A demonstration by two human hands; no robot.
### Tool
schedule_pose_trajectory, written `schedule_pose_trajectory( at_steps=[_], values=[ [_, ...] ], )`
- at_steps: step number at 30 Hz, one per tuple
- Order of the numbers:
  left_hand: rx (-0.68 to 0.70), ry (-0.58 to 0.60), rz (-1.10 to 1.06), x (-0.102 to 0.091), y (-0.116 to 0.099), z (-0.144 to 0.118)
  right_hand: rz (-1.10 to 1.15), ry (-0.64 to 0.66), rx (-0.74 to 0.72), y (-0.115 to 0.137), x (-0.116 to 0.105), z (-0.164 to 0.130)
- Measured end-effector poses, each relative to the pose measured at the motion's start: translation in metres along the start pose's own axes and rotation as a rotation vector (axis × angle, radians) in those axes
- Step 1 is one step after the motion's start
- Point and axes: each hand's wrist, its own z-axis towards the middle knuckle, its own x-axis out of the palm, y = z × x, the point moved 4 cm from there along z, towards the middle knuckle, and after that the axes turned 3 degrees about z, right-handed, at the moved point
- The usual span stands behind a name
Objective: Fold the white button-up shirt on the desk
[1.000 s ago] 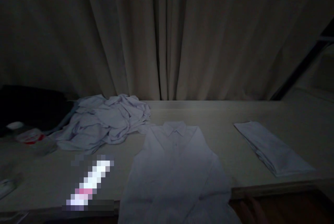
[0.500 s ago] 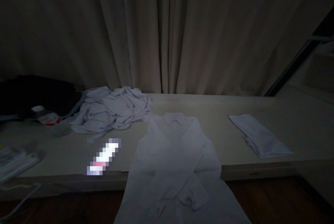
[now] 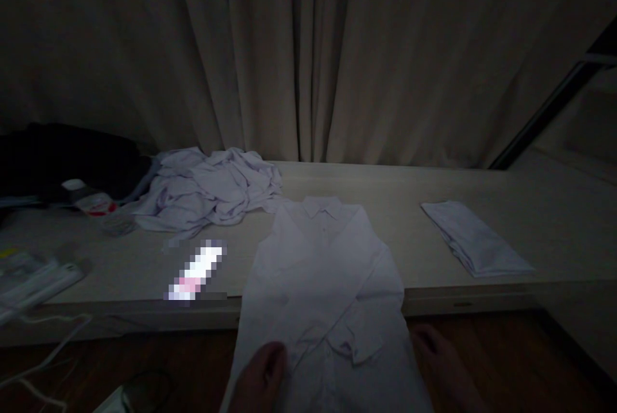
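A white button-up shirt (image 3: 321, 272) lies collar-up on the table and hangs over its front edge. Its sleeves are folded across the front, with the cuffs near the middle. My left hand (image 3: 260, 374) is at the lower left of the shirt, in front of the cloth, fingers loosely bent with a gap between thumb and finger. It is too dark to see if it touches the fabric. Just beyond the shirt's right edge is my right hand (image 3: 438, 352), dim and loosely curved, with nothing visible in it.
A crumpled heap of white clothes (image 3: 212, 188) sits back left, beside dark cloth (image 3: 62, 162) and a plastic bottle (image 3: 99, 204). A blurred-out bright phone-like object (image 3: 197, 272) lies left of the shirt. To the right is a folded white garment (image 3: 475, 239). White cables (image 3: 48, 358) hang at lower left.
Both my hands have come into view from below, one at each side of the shirt. The lower part of the shirt looks narrower. The whole scene sits slightly higher in view.
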Motion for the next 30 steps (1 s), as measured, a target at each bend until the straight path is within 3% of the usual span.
schedule_pose_trajectory(
  at_steps=[3,5,7,18,22,30],
  values=[
    [0.256,0.261,0.158,0.060,-0.060,0.010,-0.231,0.103,-0.092,0.041,0.042,0.013],
    [0.315,0.342,0.269,0.088,-0.082,0.014,-0.397,0.100,-0.111,0.053,0.059,0.014],
    [0.335,0.360,0.315,0.104,-0.089,0.016,-0.500,0.102,-0.109,0.055,0.067,0.014],
    [0.442,0.451,0.428,0.122,-0.076,0.008,-0.401,0.121,-0.065,0.030,0.072,0.014],
    [0.417,0.492,0.489,0.129,-0.079,0.010,-0.409,0.112,-0.087,0.033,0.075,0.013],
    [0.319,0.565,0.376,0.129,-0.079,0.003,-0.559,0.133,-0.046,0.048,0.080,0.018]
  ],
)
